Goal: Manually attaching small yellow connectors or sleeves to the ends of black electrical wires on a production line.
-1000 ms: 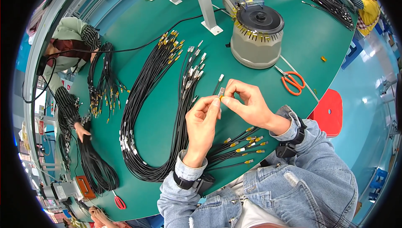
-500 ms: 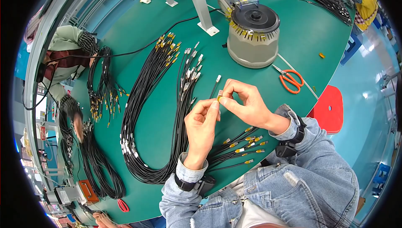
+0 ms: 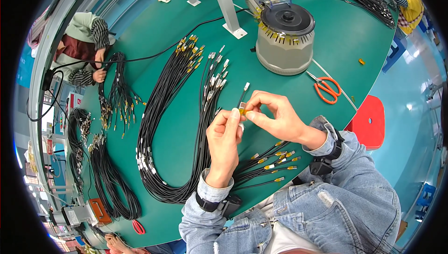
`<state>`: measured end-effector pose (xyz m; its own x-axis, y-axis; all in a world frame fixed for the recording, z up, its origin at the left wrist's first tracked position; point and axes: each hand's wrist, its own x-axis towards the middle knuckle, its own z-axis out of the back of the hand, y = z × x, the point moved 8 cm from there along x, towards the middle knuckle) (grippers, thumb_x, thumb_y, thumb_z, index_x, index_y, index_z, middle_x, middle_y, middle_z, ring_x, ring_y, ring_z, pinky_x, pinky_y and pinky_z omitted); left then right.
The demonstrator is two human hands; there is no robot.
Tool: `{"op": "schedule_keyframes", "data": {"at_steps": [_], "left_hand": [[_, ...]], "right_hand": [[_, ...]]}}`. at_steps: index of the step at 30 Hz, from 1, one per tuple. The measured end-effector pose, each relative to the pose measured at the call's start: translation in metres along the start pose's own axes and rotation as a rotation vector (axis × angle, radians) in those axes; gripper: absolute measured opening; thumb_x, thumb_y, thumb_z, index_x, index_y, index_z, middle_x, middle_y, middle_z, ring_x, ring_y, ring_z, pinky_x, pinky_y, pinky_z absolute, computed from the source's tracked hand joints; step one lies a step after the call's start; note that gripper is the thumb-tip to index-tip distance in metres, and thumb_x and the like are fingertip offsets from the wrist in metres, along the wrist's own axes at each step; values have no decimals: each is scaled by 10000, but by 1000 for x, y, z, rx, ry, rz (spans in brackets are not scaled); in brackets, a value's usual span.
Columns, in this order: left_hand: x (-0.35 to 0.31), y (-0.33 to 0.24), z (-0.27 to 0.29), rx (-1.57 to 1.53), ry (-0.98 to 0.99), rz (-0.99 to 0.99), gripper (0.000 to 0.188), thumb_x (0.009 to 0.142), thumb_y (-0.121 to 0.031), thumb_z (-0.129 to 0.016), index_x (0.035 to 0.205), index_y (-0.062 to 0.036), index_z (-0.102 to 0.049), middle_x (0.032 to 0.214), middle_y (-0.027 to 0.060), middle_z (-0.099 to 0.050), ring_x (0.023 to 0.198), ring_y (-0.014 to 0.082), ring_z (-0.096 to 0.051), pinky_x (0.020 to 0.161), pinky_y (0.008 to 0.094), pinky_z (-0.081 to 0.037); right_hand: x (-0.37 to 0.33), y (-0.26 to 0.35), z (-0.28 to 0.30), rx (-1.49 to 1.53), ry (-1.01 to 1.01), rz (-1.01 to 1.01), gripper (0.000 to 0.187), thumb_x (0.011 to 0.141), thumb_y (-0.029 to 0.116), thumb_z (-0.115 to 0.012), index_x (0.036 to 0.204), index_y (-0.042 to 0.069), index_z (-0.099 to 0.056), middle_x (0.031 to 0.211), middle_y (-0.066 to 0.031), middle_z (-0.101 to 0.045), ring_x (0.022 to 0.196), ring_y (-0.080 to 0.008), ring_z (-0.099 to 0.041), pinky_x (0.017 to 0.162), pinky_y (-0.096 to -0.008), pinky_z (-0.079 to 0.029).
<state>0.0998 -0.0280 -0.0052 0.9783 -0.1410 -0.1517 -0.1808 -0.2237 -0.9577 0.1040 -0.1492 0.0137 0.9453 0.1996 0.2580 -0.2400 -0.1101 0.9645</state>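
In front of me, a silver metal cable connector (image 3: 242, 106) stands between my two hands, with a piece of amber tape (image 3: 242, 111) at its base. My left hand (image 3: 223, 139) is closed around the connector's lower end, thumb uppermost. Thumb and forefinger of my right hand (image 3: 276, 118) pinch the tape from the other side. My fingers hide most of the cable below. Just beyond my hands lies a loose black cable end (image 3: 246, 87) with a bare silver connector. Beside my right wrist, several cables (image 3: 275, 161) carry amber-taped connectors.
A large U-shaped bundle of black cables (image 3: 156, 114) lies to the left. A round tape dispenser (image 3: 285, 44) stands far right, near orange-handled scissors (image 3: 328, 90). Metal posts (image 3: 224, 4) rise from the green table (image 3: 172, 226). A co-worker's hands (image 3: 99, 69) handle cables at left.
My hands stay together at the connector, and more of its silver face and tape now shows. The co-worker at left has drawn both hands together at the cable bundle.
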Motion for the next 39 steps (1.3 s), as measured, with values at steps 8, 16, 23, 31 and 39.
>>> {"op": "schedule_keyframes", "data": {"at_steps": [8, 16, 23, 31, 39], "left_hand": [[0, 5, 1, -119, 14, 54, 218, 917, -209, -492, 773, -54, -547, 541, -52, -416, 435, 7, -291, 393, 174, -187], [-1, 8, -2, -121, 10, 75, 218, 920, -209, -486, 776, -54, -542, 543, -49, -422, 428, 6, -288, 388, 174, -184], [0, 12, -3, -129, 19, 75, 202, 931, -222, -459, 800, -88, -535, 546, -54, -438, 407, 2, -259, 374, 166, -174], [-1, 10, -4, -132, 8, 41, 211, 921, -210, -486, 791, -56, -551, 548, -57, -414, 431, 3, -288, 387, 171, -181], [-1, 9, -4, -177, 31, 85, 216, 923, -208, -481, 783, -57, -546, 548, -54, -417, 428, 5, -282, 389, 172, -185]], "right_hand": [[-2, -11, 2, 219, -31, -178, 148, 829, 115, -574, 905, -11, -580, 783, 8, -532, 733, -61, -475, 679, -226, -400], [-2, -14, -1, 179, 15, -98, 158, 837, 142, -590, 842, -15, -575, 766, 13, -546, 724, -53, -475, 658, -228, -404], [-3, -11, -1, 212, 17, -91, 133, 847, 111, -579, 794, -11, -572, 759, 8, -547, 721, -49, -471, 650, -226, -400], [-5, -7, -6, 386, 39, -128, 121, 855, 101, -575, 799, -5, -580, 756, 10, -550, 722, -49, -480, 643, -217, -399], [-5, -16, -2, 348, 25, -166, 119, 855, 104, -578, 809, -4, -588, 752, 10, -559, 712, -43, -490, 634, -209, -404]]}}
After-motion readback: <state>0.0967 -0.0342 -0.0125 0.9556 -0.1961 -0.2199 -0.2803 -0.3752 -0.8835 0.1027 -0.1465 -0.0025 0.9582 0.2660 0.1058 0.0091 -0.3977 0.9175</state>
